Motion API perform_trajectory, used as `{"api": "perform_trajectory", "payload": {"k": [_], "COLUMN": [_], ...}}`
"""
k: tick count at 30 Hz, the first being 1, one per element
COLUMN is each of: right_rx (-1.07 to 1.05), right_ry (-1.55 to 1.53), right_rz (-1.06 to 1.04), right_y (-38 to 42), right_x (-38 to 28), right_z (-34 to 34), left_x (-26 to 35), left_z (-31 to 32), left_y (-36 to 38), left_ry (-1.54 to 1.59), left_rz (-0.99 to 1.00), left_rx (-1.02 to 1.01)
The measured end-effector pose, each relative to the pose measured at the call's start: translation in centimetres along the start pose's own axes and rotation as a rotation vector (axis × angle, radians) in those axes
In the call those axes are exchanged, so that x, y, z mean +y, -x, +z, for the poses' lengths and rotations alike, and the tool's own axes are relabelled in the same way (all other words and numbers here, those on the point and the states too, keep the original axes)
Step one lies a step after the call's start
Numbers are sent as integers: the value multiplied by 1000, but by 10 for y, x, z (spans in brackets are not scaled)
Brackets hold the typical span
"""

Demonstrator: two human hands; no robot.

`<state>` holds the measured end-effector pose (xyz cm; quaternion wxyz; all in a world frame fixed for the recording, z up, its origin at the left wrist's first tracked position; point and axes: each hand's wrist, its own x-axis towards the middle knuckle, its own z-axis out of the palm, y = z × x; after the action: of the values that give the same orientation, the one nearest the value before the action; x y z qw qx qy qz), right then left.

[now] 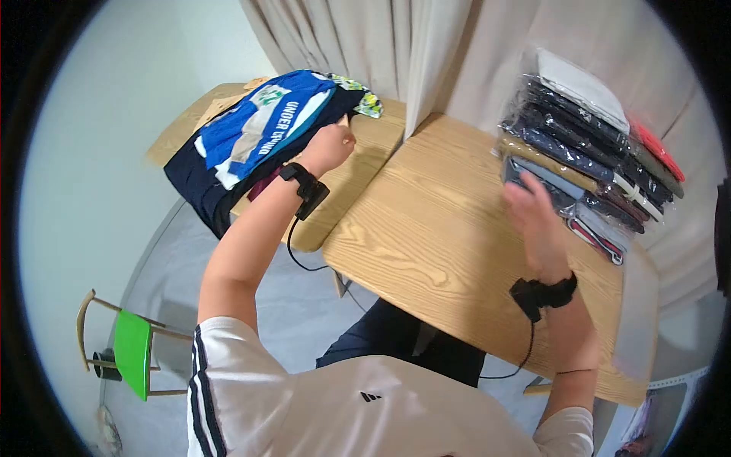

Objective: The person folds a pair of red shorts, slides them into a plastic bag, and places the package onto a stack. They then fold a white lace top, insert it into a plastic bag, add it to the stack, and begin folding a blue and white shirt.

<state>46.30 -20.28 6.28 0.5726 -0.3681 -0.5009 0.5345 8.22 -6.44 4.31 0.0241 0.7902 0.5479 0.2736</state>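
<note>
My left hand (332, 148) is at the right edge of a pile of loose clothes on the left table. Its fingers are curled, and what they hold, if anything, is hidden. On top of the pile lies a blue, white and grey printed garment (266, 126), with a dark garment (199, 190) hanging over the table's edge below it. My right hand (535, 225) is raised over the right table, fingers stretched out and holding nothing. Just beyond it stands a stack of folded clothes in clear plastic bags (586, 145).
The two wooden tables, left (362, 164) and right (411, 228), stand side by side before beige curtains (343, 46). Black cables (304, 265) hang from both wrist straps. A green chair (133, 354) is on the floor at lower left.
</note>
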Motion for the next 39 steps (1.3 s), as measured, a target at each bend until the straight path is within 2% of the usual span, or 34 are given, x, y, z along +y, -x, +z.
{"api": "perform_trajectory", "payload": {"k": [2, 3, 5, 6, 8, 9, 11, 12, 13, 14, 15, 16, 17, 18, 20, 27, 29, 30, 33, 35, 37, 39], "right_rx": [38, 29, -397, -400, -616, -617, -432, -438, -574, -675, -667, -598, -519, -508, -207, -233, -285, -285, -297, -239, -250, -259], "right_ry": [-34, -33, 781, 784, 963, 967, -569, -570, -118, 335, 328, 40, -245, -243, -397, -469, -523, -531, -592, -598, -625, -653], "right_rz": [263, 260, -43, -48, -291, -297, 462, 456, 227, -12, -18, 178, 371, 369, 597, 562, 565, 562, 564, 591, 578, 562], "right_y": [5, 6, 6, 5, 3, 1, -3, -5, -8, -9, -9, -8, -8, -9, -9, -7, -7, -8, -8, -7, -6, -6], "right_x": [29, 44, 75, 89, 119, 137, 164, 164, 160, 156, 150, 144, 140, 141, 141, 140, 144, 147, 151, 146, 150, 153], "right_z": [15, 18, 21, 23, 27, 27, 27, 30, 34, 38, 41, 44, 43, 43, 46, 45, 41, 39, 36, 40, 38, 37], "left_x": [-23, -47, -97, -110, -140, -158, -209, -218, -217, -217, -216, -215, -214, -215, -216, -227, -217, -208, -176, -135, -110, -59], "left_z": [-13, -15, -16, -21, -23, -20, -1, 0, 1, 0, 0, 0, 0, 2, 3, -8, -24, -35, -73, -103, -124, -145], "left_y": [14, 16, 22, 30, 43, 45, 48, 49, 49, 49, 47, 43, 41, 40, 36, 34, 33, 32, 15, -2, -21, -33], "left_ry": [-22, -64, -95, -123, -168, -207, -197, -213, -251, -307, -361, -377, -376, -365, -334, -380, -336, -336, -344, -260, -225, 232], "left_rz": [-140, -190, -246, -323, -434, -509, -567, -585, -650, -621, -588, -663, -653, -708, -815, -735, -802, -706, -552, -454, -169, -313], "left_rx": [-29, -10, 29, 67, 119, 87, 153, 139, 181, 154, 123, 47, 44, 37, -24, -73, 138, 316, 523, 629, 724, 604]}}
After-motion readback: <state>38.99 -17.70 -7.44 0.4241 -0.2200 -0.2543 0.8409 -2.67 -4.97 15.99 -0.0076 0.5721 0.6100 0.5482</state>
